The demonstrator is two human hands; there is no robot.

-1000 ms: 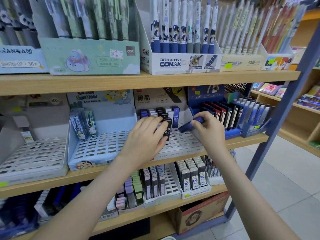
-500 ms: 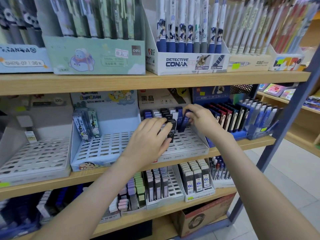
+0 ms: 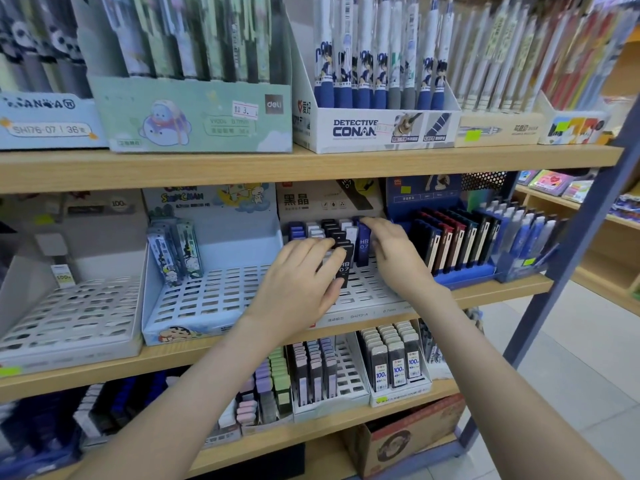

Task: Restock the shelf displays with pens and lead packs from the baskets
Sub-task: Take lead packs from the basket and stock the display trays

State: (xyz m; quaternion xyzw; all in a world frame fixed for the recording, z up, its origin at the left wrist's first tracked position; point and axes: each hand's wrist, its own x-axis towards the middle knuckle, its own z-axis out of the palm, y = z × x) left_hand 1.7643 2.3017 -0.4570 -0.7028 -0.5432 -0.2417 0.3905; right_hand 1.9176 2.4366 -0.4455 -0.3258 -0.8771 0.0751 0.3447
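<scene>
**Slotting 2 lead packs into the white tray, mid shelf**

Step in hand, by my read: seating lead packs in the white slotted tray on the mid shelf, centre of view. L hand curls thumb & fingers round a black lead pack marked HB 0.7, upright at the front of its column. R hand, at 3 o'clock of the L, pinches the top of a blue lead pack, also HB 0.7 & upright. The blue one stands at 1 o'clock of the black one, just beside it; touching or not, can't tell. Can't tell either if each pack's foot is fully down in its slot. At 11 o'clock of the hands, a row of seated packs lines the tray's back.

Next move prob. calls for pressing each pack straight down till it sits, then letting go w/o tipping the neighbours, then fetching more stock. The baskets aren't in view, so no telling how much remains. At 9 o'clock, the cartoon tray holds only a few cartoon-print packs at its back-left, so plenty of restocking looks left.
</scene>
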